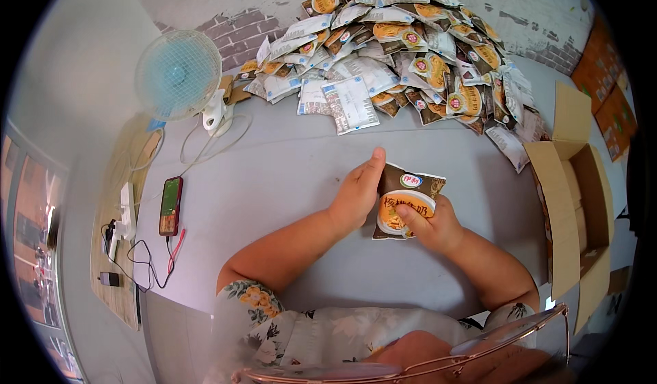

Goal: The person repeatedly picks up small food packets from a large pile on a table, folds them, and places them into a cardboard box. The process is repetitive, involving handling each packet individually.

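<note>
A pillow-shaped Yili milk pouch (394, 183), brown with an orange picture and printed writing, is held above the grey table in front of me. My right hand (436, 227) grips its lower right part, with the thumb pressed across the printed front. Along the pouch's left edge lies my left hand (359, 191), thumb pointing up beside the top corner. The fingers of both hands are mostly hidden, those of the left behind the pouch. Beyond my hands, a large heap of similar pouches (354, 104) is piled against the wall, some showing their white backs.
An open cardboard box (557, 219) with raised flaps stands at the right. To the left are a white desk fan (178, 76), a phone (170, 207) on a cable, and a power strip (127, 210). Cords cross the left side of the table (287, 173).
</note>
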The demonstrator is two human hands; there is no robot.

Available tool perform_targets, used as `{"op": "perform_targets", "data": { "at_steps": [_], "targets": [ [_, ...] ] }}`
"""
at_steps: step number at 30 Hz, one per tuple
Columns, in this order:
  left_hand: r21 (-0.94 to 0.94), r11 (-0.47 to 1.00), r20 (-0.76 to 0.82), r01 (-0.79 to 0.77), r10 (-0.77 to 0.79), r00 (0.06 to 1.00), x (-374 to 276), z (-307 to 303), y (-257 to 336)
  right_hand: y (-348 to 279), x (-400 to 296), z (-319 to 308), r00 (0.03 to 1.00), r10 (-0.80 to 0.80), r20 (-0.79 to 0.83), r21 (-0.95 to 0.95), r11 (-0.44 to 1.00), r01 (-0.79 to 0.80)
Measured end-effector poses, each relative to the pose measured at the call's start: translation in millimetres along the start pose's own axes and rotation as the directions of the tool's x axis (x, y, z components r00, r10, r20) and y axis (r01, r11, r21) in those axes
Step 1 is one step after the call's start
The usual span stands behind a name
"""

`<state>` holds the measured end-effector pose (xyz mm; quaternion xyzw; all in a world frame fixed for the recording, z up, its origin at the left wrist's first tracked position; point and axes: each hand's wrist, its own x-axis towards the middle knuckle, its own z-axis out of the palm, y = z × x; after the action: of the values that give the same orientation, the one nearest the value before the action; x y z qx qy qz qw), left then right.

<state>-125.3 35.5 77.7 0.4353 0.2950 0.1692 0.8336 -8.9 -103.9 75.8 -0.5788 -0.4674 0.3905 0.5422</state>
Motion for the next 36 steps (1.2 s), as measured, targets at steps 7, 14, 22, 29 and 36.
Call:
{"op": "perform_targets", "data": {
  "at_steps": [7, 14, 22, 29, 36],
  "targets": [
    [0.575, -0.157, 0.682, -0.803, 0.634, 0.365, -19, 9, 19, 12, -1, 0, 0.972, -0.224, 0.070, -0.380, 0.895, 0.234],
    [0.697, -0.176, 0.682, -0.695, 0.462, 0.567, -30, 24, 19, 11, -3, -2, 0.855, -0.477, 0.204, -0.578, 0.646, 0.498],
    [0.915, 0.265, 0.217, -0.304, 0.315, 0.924, -19, 18, 17, 17, 5, -9, 0.931, -0.357, 0.076, -0.422, 0.835, 0.354],
    [0.147, 0.974, -0.182, -0.175, 0.200, 0.963, 7, 11, 4, 6, 10, -11, 0.972, 0.207, -0.113, 0.293, 0.942, -0.166],
    [0.342, 0.927, -0.092, -0.156, 0.198, 0.976, -27, 31, -21, 31, 12, -15, 0.950, 0.266, -0.162, 0.504, 0.850, -0.152]
  ]
}}
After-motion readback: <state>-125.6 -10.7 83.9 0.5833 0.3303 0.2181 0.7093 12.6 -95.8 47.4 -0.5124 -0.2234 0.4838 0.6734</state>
